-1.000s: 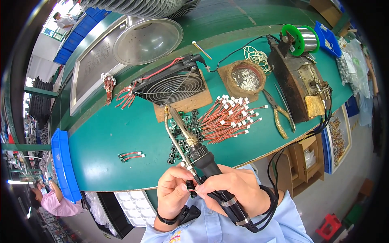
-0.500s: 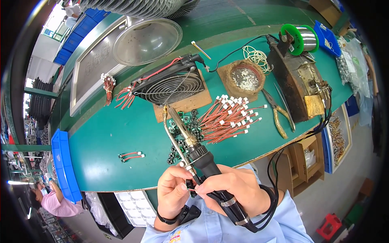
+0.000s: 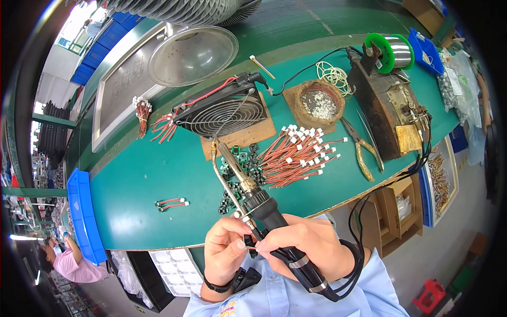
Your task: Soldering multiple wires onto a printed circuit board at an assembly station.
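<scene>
My right hand [image 3: 309, 245] is wrapped round the black handle of a soldering iron [image 3: 266, 211], which has a thin metal solder feed tube [image 3: 224, 182] clamped alongside. The iron points up and away over the bench. Close to its handle, my left hand [image 3: 224, 251] pinches a small black component [image 3: 249, 241] between thumb and fingers. The right fingertips meet it from the other side, and they hide much of it. Beyond the hands lie a heap of small black and green parts [image 3: 240, 161] and a pile of red-and-black wire leads with white connectors [image 3: 296, 156].
A fan [image 3: 224, 111] stands on a wooden board behind the iron's tip. Farther right are a solder dross bowl [image 3: 319, 103], pliers [image 3: 364, 153] and a solder feeder [image 3: 383, 108] with a green-rimmed spool [image 3: 388, 53]. Two finished-looking leads [image 3: 171, 204] lie left; a blue tray [image 3: 84, 216] hangs at the edge.
Both hands and the iron stay almost where they were. The small black component has shifted slightly between the fingertips.
</scene>
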A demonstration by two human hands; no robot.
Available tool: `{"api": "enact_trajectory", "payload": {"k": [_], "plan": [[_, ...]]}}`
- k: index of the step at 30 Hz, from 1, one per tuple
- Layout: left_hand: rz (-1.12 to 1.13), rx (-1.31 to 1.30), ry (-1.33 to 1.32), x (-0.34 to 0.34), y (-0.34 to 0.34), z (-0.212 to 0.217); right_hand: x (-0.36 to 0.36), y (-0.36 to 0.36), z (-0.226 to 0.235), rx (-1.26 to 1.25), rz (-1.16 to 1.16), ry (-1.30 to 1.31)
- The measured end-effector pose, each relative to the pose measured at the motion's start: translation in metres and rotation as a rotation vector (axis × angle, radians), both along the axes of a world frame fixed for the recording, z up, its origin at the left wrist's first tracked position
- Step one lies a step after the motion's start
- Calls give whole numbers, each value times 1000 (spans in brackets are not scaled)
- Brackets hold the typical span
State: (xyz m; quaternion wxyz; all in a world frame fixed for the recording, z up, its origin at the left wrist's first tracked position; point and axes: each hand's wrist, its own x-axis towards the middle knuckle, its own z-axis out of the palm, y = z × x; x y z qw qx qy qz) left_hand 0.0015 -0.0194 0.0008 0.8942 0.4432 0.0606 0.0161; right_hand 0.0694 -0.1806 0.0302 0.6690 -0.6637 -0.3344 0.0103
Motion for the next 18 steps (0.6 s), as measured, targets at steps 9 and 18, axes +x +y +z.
{"api": "enact_trajectory", "payload": {"k": [9, 18], "plan": [[-132, 83, -8, 3, 10, 7, 6, -7, 3, -74, 74, 1], [-193, -80, 81, -1, 10, 7, 4, -8, 2, -77, 114, 6]]}}
